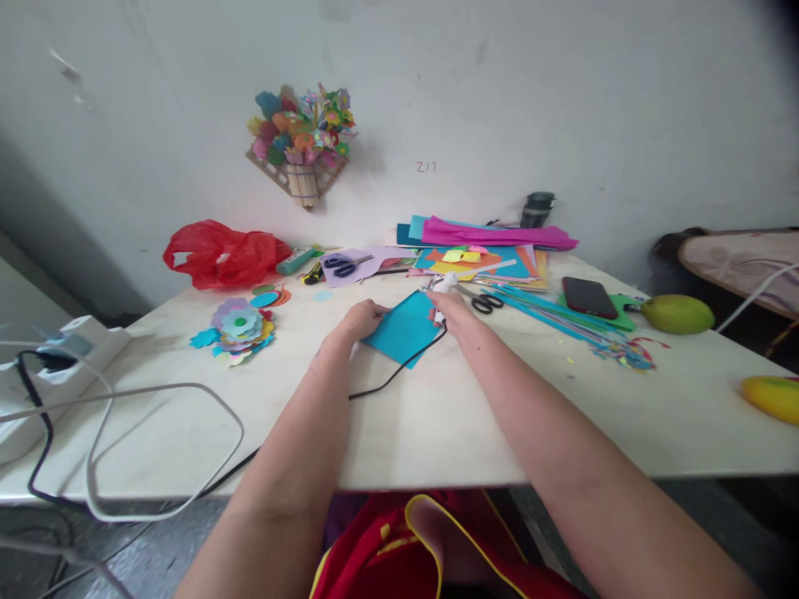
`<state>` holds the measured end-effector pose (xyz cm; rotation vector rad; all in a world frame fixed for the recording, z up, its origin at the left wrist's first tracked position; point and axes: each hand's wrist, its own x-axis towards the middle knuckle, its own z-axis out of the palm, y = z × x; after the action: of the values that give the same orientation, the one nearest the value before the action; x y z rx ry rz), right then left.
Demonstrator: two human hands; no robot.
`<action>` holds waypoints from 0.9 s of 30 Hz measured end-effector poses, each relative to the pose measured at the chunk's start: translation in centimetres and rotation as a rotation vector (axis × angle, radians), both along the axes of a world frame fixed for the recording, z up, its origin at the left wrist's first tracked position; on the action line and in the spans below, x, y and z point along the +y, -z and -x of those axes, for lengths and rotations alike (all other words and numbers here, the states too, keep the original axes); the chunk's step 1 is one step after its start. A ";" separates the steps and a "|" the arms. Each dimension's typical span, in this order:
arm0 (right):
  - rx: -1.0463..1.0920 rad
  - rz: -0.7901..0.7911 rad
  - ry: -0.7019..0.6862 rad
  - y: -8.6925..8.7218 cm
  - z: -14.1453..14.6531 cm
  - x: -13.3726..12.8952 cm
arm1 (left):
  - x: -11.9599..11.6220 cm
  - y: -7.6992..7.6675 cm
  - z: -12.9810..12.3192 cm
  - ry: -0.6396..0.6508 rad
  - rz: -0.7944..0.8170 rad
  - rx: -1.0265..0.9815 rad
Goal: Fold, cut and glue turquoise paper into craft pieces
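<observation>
A blue paper square point(405, 331) lies at a slant above the middle of the table. At its left corner my left hand point(364, 319) is closed on the paper's edge. My right hand point(444, 305) is wrapped round a white tool point(440, 314), probably a glue gun, at the paper's upper right side. From that tool a black cord point(399, 371) runs down to the left, under my left forearm. Black-handled scissors point(487, 302) lie just right of my right hand.
Paper flowers point(240, 326) and a red bag point(218, 254) are on the left. Coloured sheets point(499, 235) lie at the back. Blue strips point(549, 314), a phone point(588, 297) and a green mango point(677, 314) are on the right. White cables point(187, 387) loop at the left edge.
</observation>
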<state>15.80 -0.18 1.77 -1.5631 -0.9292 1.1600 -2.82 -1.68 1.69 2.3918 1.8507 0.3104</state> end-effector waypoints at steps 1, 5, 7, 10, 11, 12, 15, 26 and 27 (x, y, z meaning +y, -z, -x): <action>0.002 -0.002 -0.003 0.0 0.0 -0.1 | 0.0 0.0 0.0 0.000 0.000 0.000; -0.001 0.000 -0.019 -0.2 0.0 -0.3 | 0.0 0.0 0.0 -0.003 -0.007 -0.005; -0.007 -0.001 -0.033 -0.3 0.0 -0.4 | 0.0 0.1 0.0 -0.003 -0.015 -0.003; -0.011 -0.009 -0.045 -0.4 0.1 -0.5 | 0.0 0.1 0.0 0.002 -0.019 0.000; -0.011 -0.005 -0.047 -0.4 0.1 -0.5 | 0.0 0.1 0.0 0.002 -0.017 -0.001; -0.010 0.001 -0.050 -0.4 0.0 -0.4 | 0.0 0.1 0.0 0.002 -0.014 -0.003; 0.005 0.001 -0.059 -0.1 -0.1 -0.1 | 0.0 0.1 0.0 -0.002 -0.007 -0.007; 0.020 -0.032 -0.058 0.5 -0.3 0.6 | 0.1 0.3 0.1 0.007 -0.011 -0.017; 0.016 -0.031 -0.057 0.5 -0.3 0.6 | 0.1 0.3 0.1 0.008 -0.012 -0.016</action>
<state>16.13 0.41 1.30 -1.5091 -0.9822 1.1904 -2.90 -1.54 1.43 2.3961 1.8378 0.3395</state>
